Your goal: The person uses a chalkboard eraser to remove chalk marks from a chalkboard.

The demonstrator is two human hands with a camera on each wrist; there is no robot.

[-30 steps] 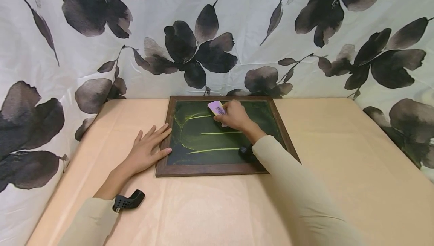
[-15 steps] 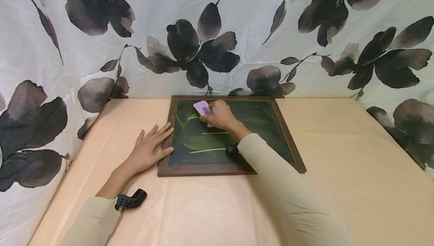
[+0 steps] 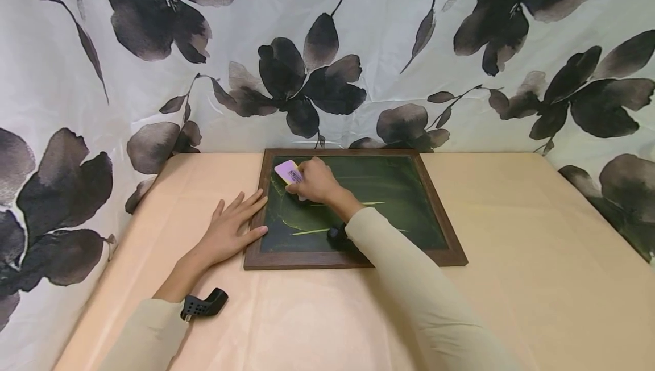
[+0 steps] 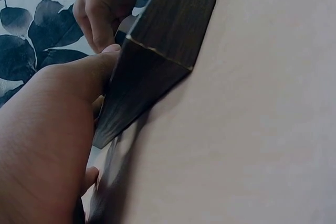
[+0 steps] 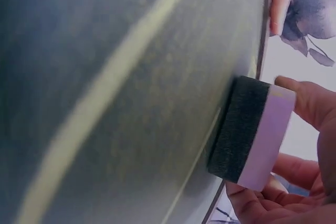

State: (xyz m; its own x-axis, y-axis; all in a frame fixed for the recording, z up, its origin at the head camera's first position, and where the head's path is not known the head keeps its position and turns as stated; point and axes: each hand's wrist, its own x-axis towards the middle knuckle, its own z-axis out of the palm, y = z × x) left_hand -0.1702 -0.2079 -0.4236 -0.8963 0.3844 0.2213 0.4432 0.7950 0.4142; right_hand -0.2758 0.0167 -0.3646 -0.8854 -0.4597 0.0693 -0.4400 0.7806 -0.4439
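A framed chalkboard (image 3: pixel 358 183) lies on the table with yellow chalk lines (image 3: pixel 311 232) and faint smears on it. My right hand (image 3: pixel 319 180) grips a chalkboard eraser (image 3: pixel 287 173), purple on top, near the board's upper left corner. In the right wrist view the dark felt side of the eraser (image 5: pixel 239 129) faces the board, and fingers hold it from both ends. My left hand (image 3: pixel 227 232) lies with straight, spread fingers on the left side of the wooden frame (image 3: pixel 307 261). The left wrist view shows a corner of that frame (image 4: pixel 163 24) beside the left hand (image 4: pixel 58 103).
A peach-coloured cloth (image 3: pixel 307 320) covers the table. Behind it hangs a white curtain (image 3: pixel 389 81) with dark flowers, which also runs down the left and right sides. A black wrist camera (image 3: pixel 204 304) sits on the left wrist.
My right hand has moved the eraser leftward across the board, and the top chalk line is no longer visible. The left hand stays on the frame. The head view has shifted slightly.
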